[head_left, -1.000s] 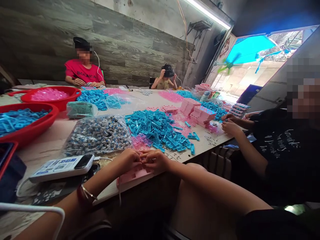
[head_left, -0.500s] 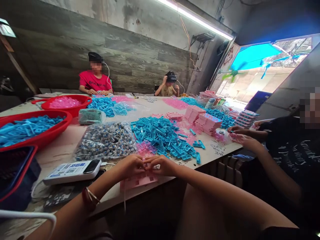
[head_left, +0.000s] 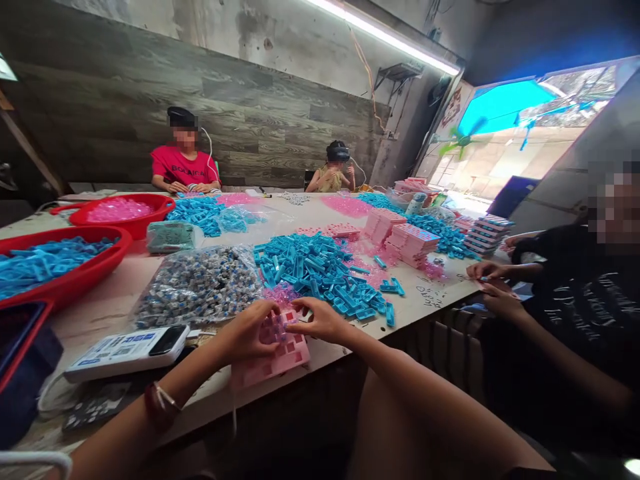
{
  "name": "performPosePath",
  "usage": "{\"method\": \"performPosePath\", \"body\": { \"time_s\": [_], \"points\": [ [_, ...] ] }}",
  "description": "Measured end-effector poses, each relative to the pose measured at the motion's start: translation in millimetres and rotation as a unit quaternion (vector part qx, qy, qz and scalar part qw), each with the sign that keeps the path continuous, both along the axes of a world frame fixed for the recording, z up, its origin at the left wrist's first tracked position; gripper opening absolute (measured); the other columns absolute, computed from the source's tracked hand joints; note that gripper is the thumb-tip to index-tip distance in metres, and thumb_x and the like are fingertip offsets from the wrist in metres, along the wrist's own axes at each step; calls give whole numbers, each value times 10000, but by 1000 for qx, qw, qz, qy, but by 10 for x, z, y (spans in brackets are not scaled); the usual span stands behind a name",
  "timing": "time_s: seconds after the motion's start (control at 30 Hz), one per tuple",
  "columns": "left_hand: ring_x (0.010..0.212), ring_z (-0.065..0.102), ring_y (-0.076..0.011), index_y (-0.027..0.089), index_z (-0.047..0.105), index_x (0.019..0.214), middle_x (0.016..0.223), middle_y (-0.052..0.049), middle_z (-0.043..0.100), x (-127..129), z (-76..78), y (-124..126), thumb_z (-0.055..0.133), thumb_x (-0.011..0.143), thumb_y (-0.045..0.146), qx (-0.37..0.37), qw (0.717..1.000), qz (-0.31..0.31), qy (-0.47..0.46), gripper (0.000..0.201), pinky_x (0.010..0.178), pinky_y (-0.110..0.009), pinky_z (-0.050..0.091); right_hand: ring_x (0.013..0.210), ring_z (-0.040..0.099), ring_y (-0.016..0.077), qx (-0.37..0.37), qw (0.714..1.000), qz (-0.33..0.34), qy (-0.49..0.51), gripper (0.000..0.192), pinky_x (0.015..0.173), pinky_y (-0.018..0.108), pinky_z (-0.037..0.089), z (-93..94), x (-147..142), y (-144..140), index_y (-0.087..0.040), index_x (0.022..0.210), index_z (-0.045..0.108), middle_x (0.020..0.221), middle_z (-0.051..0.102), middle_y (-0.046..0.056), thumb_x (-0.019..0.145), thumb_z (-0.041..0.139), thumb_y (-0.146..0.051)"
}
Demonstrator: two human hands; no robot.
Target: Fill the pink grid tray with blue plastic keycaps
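Observation:
At the table's near edge lies a pink plastic tray (head_left: 283, 360) with rows of square openings. Over it, my left hand (head_left: 250, 333) curves its thumb and fingers around a small translucent pink piece (head_left: 273, 329). Facing it from the right, my right hand (head_left: 323, 321) has its thumb and index finger apart, the thumb tip close to that piece; whether it touches I cannot tell. Just beyond my hands are a heap of clear pink pieces (head_left: 280, 293) and a large pile of blue plastic pieces (head_left: 310, 267).
A plastic bag of small grey-white parts (head_left: 200, 287) and a white device (head_left: 127, 353) lie at left. Red basins (head_left: 117, 260) stand beyond. Stacked pink trays (head_left: 413, 243) are right of the pile. A co-worker's hands (head_left: 493, 283) work at right; two people sit opposite.
My hands have moved apart from being pressed together, and the right thumb and index finger have spread. More of the pink tray shows. The view has shifted slightly right.

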State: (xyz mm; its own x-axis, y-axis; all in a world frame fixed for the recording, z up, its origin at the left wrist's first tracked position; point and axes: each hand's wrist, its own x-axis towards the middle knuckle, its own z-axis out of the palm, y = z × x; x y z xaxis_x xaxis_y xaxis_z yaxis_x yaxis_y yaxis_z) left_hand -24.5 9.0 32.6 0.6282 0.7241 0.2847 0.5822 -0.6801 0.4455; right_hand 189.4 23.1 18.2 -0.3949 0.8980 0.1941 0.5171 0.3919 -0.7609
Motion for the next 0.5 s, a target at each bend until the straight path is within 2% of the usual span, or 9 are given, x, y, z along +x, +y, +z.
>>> {"method": "performPosePath", "body": {
  "time_s": [0.07, 0.17, 0.23, 0.33, 0.43, 0.5],
  "points": [
    [1012, 543, -228, 196, 483, 1044, 1084, -74, 570, 2, -17, -8, 640, 687, 224, 64, 997, -5, -39, 391, 862, -348, 465, 797, 583, 158, -100, 993, 15, 65, 548, 717, 268, 468, 66, -29, -56, -130, 1068, 617, 908, 642, 51, 605, 788, -368],
    [1041, 540, -237, 240, 485, 1056, 1102, -59, 578, 2, -95, 32, 646, 724, 285, 163, 983, -11, -84, 372, 895, -365, 452, 752, 582, 126, -244, 946, 87, 198, 468, 716, 242, 458, 154, -87, -145, -159, 980, 642, 850, 635, -1, 582, 794, -354],
    [1042, 542, -247, 263, 495, 1024, 1118, -53, 577, 0, -161, 98, 636, 745, 330, 212, 970, -11, -120, 320, 896, -378, 446, 682, 558, 104, -312, 917, 100, 228, 429, 666, 216, 445, 153, -118, -167, -156, 878, 662, 753, 613, -24, 536, 814, -364],
    [1026, 560, -239, 310, 501, 1049, 1098, -22, 600, -21, -215, 202, 603, 766, 339, 249, 958, -39, -138, 301, 873, -356, 457, 612, 521, 81, -347, 902, 70, 248, 403, 590, 185, 416, 59, -140, -140, -148, 772, 657, 691, 585, -34, 473, 847, -341],
    [1025, 577, -217, 349, 473, 1118, 1107, 4, 612, -74, -200, 255, 579, 766, 355, 256, 957, -69, -120, 368, 865, -315, 477, 618, 527, 87, -346, 897, 56, 270, 431, 582, 184, 414, -52, -161, -91, -162, 814, 668, 699, 585, -31, 463, 855, -329],
    [1016, 593, -203, 359, 446, 1147, 1118, 22, 620, -107, -181, 262, 574, 741, 430, 219, 970, -26, -100, 431, 858, -293, 496, 634, 537, 91, -333, 900, 40, 277, 450, 594, 188, 421, -85, -185, -70, -177, 870, 671, 730, 596, -27, 492, 847, -343]
  ]
}}
